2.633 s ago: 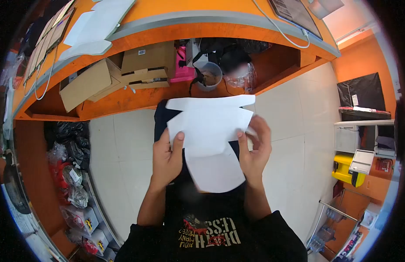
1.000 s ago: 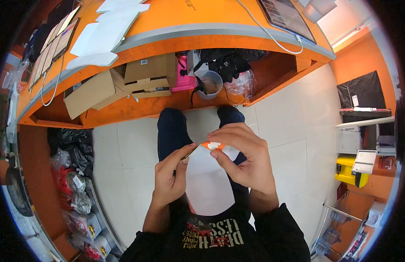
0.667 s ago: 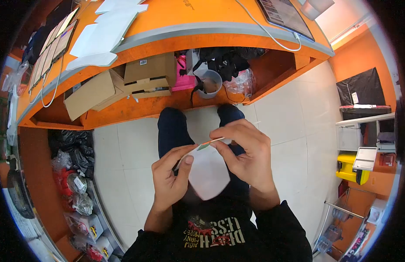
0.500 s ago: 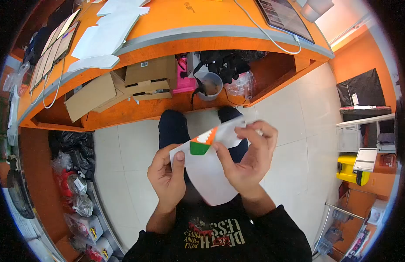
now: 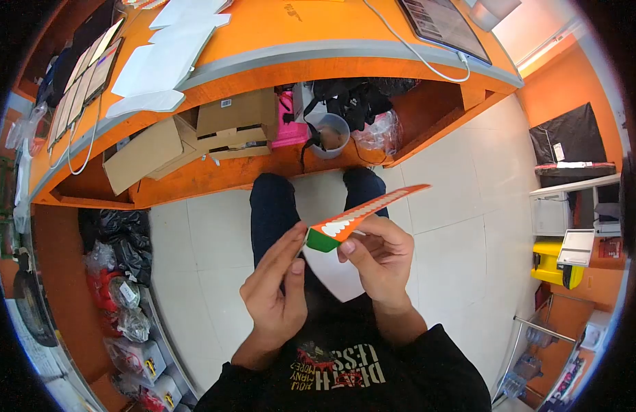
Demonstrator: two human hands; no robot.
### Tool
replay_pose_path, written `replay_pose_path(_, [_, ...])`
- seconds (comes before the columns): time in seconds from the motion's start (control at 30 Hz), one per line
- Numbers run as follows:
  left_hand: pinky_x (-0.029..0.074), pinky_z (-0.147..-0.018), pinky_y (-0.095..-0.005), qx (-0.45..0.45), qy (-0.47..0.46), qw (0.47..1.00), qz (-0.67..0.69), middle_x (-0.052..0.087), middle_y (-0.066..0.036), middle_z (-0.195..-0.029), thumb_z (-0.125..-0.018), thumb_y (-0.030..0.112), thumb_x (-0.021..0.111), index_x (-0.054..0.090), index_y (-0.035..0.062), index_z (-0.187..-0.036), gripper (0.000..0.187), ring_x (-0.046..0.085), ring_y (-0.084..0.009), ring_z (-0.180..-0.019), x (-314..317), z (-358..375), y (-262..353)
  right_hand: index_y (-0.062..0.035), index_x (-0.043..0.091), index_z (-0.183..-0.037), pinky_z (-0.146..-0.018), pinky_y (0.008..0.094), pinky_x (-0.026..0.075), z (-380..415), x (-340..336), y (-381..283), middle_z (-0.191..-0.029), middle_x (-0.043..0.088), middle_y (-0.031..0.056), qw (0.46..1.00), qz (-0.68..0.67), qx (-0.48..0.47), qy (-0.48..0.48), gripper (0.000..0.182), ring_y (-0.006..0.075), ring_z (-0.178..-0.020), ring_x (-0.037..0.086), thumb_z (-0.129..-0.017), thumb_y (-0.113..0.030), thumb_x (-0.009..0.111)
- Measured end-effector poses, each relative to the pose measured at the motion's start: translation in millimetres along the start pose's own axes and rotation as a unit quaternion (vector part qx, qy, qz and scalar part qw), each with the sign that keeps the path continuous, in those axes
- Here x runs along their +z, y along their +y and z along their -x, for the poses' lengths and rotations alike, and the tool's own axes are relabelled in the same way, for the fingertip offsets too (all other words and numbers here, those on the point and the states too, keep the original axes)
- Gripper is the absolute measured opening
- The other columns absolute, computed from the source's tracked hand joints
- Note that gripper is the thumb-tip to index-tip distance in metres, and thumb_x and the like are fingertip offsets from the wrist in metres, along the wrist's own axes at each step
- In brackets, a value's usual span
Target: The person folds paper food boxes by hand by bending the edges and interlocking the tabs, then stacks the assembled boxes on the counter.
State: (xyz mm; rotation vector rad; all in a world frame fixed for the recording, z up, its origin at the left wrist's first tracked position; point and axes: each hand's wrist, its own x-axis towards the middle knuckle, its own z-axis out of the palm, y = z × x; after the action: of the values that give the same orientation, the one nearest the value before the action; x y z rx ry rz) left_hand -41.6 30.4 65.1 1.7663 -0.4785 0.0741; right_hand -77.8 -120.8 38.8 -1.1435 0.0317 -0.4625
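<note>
A folded paper piece (image 5: 342,271) is held above my lap, white on its lower part, with an orange printed strip and a green patch along the top. My right hand (image 5: 386,261) pinches it between thumb and fingers just beside the green patch. On the other side, my left hand (image 5: 276,285) touches the paper's left edge with its fingers stretched nearly straight and the thumb apart from them. The orange strip points up to the right, past my right hand.
The orange desk (image 5: 263,31) ahead bears white cut sheets (image 5: 153,65), a tablet (image 5: 445,27) with a cable, and sample strips at left. Its shelf holds cardboard boxes (image 5: 235,113) and a clear tub (image 5: 330,134). A yellow bin (image 5: 554,264) stands at right.
The paper has turned so that its long orange printed strip shows. My right hand has moved slightly left and down, and my left hand's fingers have straightened along the edge.
</note>
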Motion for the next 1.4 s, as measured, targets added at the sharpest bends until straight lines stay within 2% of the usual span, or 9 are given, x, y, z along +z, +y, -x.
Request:
replay_pose_path(0.13, [0.052,-0.095,-0.0454,0.067,0.012,0.994,-0.081,0.07,-0.024,-0.106,-0.082,-0.014,0.059,0.066,-0.0103,-0.102,0.021,0.067,-0.0352,-0.108,0.6,2.1,4.9,0.0074,0.065,-0.11,-0.08,0.0309,0.053,0.7,-0.5,-4.8,-0.106,0.069,0.0172,0.999,0.015,-0.041,-0.006,0.025,0.0191,-0.094,0.065,-0.085,0.009,0.067])
replay_pose_path(0.33, [0.05,-0.096,-0.0493,0.158,-0.014,0.968,-0.197,0.072,-0.019,-0.103,-0.078,-0.011,0.064,0.07,-0.005,-0.101,0.024,0.069,-0.0337,-0.104,-9.2,-0.1,15.2,0.0062,0.07,-0.1,-0.081,0.0309,0.051,8.9,3.7,-13.3,-0.097,0.072,0.0167,0.99,0.086,-0.116,-0.001,0.024,0.0214,-0.089,0.069,-0.077,0.007,0.074])
replay_pose_path(0.6, [0.052,-0.094,-0.0459,0.128,-0.024,0.966,-0.223,0.071,-0.016,-0.102,-0.075,-0.008,0.068,0.071,-0.0038,-0.1,0.026,0.069,-0.0322,-0.102,-4.8,-2.2,19.5,0.0075,0.069,-0.098,-0.082,0.0336,0.053,14.2,1.3,-11.8,-0.098,0.071,0.0182,0.935,0.307,-0.178,-0.028,0.019,0.0244,-0.092,0.068,-0.079,0.007,0.073])
replay_pose_path(0.73, [0.052,-0.094,-0.0442,0.112,-0.023,0.975,-0.188,0.07,-0.015,-0.1,-0.072,-0.009,0.07,0.071,-0.0036,-0.098,0.027,0.067,-0.0329,-0.103,-3.7,-0.2,21.0,0.0075,0.069,-0.096,-0.08,0.0326,0.053,16.2,-0.8,-13.1,-0.097,0.071,0.0181,0.97,0.223,-0.096,-0.028,0.018,0.0229,-0.089,0.068,-0.079,0.006,0.074])
replay_pose_path(0.93, [0.05,-0.095,-0.0478,0.118,-0.037,0.984,-0.126,0.07,-0.013,-0.099,-0.071,-0.006,0.073,0.072,-0.0009,-0.095,0.025,0.066,-0.0337,-0.105,-9.7,-2.1,17.5,0.0025,0.074,-0.094,-0.072,0.0272,0.052,16.3,-5.2,-5.2,-0.092,0.074,0.0142,0.992,0.104,-0.072,-0.007,0.019,0.0189,-0.081,0.071,-0.076,0.005,0.076])
replay_pose_path(1.03, [0.048,-0.096,-0.0518,0.156,-0.061,0.969,-0.181,0.068,-0.014,-0.099,-0.079,0.0,0.07,0.069,-0.0008,-0.092,0.013,0.064,-0.0361,-0.107,-12.5,-4.3,18.2,0.0034,0.073,-0.094,-0.071,0.0268,0.052,12.9,-7.3,-4.1,-0.093,0.074,0.0155,0.99,0.106,-0.088,-0.019,0.018,0.019,-0.082,0.07,-0.076,0.007,0.074])
replay_pose_path(1.23, [0.044,-0.099,-0.0535,0.137,-0.053,0.97,-0.192,0.067,-0.012,-0.097,-0.077,0.0,0.07,0.07,0.0,-0.092,0.015,0.062,-0.0345,-0.105,-10.8,-5.9,19.7,0.0043,0.074,-0.091,-0.069,0.0271,0.052,13.3,-6.8,-2.7,-0.092,0.074,0.0158,0.989,0.124,-0.076,-0.026,0.016,0.0195,-0.08,0.07,-0.075,0.007,0.076])
replay_pose_path(1.33, [0.045,-0.099,-0.0522,0.128,-0.059,0.974,-0.175,0.067,-0.012,-0.097,-0.077,-0.002,0.068,0.069,-0.0011,-0.093,0.015,0.062,-0.0346,-0.105,-11.9,-6.6,20.6,0.0049,0.073,-0.086,-0.062,0.0256,0.051,9.2,-5.0,-1.3,-0.082,0.073,0.014,0.982,0.148,-0.111,-0.03,0.01,0.0151,-0.069,0.067,-0.078,0.002,0.076])
replay_pose_path(1.4, [0.046,-0.097,-0.0503,0.124,-0.056,0.975,-0.175,0.066,-0.013,-0.097,-0.078,-0.003,0.067,0.069,-0.002,-0.093,0.016,0.063,-0.0344,-0.104,-11.7,-7.1,20.1,0.0033,0.074,-0.087,-0.066,0.0265,0.052,11.6,-5.1,-1.2,-0.086,0.074,0.0146,0.986,0.149,-0.078,-0.023,0.013,0.0181,-0.075,0.069,-0.074,0.004,0.078])
